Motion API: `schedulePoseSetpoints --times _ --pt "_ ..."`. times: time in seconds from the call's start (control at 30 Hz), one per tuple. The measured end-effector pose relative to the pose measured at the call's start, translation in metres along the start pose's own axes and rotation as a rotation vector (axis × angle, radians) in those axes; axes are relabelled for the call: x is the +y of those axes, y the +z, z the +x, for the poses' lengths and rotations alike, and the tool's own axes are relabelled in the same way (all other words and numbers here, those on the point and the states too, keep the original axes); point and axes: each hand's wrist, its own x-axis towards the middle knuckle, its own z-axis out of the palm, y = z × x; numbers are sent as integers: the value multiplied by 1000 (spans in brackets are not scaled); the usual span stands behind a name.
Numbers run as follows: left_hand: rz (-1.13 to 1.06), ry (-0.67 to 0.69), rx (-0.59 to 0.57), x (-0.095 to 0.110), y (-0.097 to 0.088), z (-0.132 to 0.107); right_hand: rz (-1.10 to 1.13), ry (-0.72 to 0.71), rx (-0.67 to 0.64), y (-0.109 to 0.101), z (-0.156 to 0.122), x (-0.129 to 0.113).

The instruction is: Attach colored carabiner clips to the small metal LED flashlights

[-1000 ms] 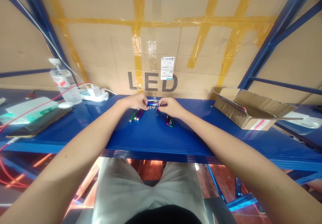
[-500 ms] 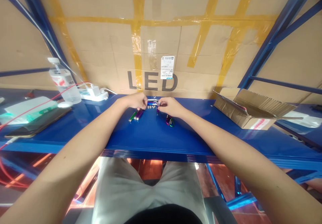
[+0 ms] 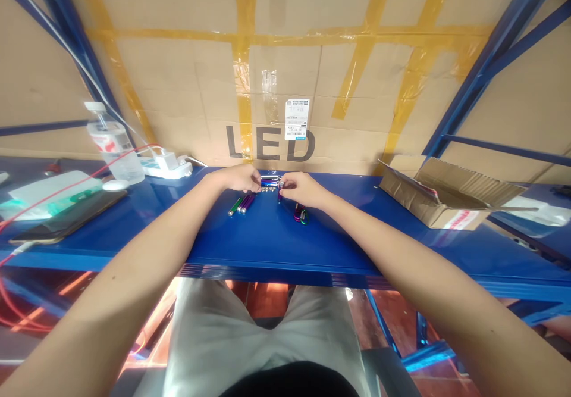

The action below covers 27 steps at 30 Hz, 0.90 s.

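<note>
Both my hands meet at the back of a blue metal shelf [image 3: 276,242]. My left hand [image 3: 243,178] has its fingers pinched together at a small blue metal tube [image 3: 269,183] and some tiny silver parts. My right hand [image 3: 300,187] is closed on a small purple tube [image 3: 279,194], held upright. A green and two purple tubes [image 3: 241,204] lie just under my left hand. A small heap of coloured clips [image 3: 301,215] lies under my right wrist.
An open cardboard box [image 3: 446,197] sits at the right. At the left are a water bottle [image 3: 114,145], a white power strip [image 3: 167,166], a phone [image 3: 66,218] and a red cable. A large taped carton marked LED [image 3: 267,87] stands behind the shelf.
Almost nothing has moved. My fingers have shifted slightly around the small tubes, and my left hand's fingertips sit a little closer to the blue tube.
</note>
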Motion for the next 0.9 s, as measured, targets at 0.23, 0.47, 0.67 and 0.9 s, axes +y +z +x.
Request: schedulePoseSetpoints --times 0.23,0.47,0.67,0.9 --pt "62 -32 -23 2 4 1 9 -7 -11 0 -1 -2" --pt "-187 144 317 28 2 -8 9 -15 -4 0 1 2" --pt "-200 318 335 49 8 -12 27 -19 7 1 2 5" --pt "-199 296 261 52 9 -14 26 2 4 1 3 4"
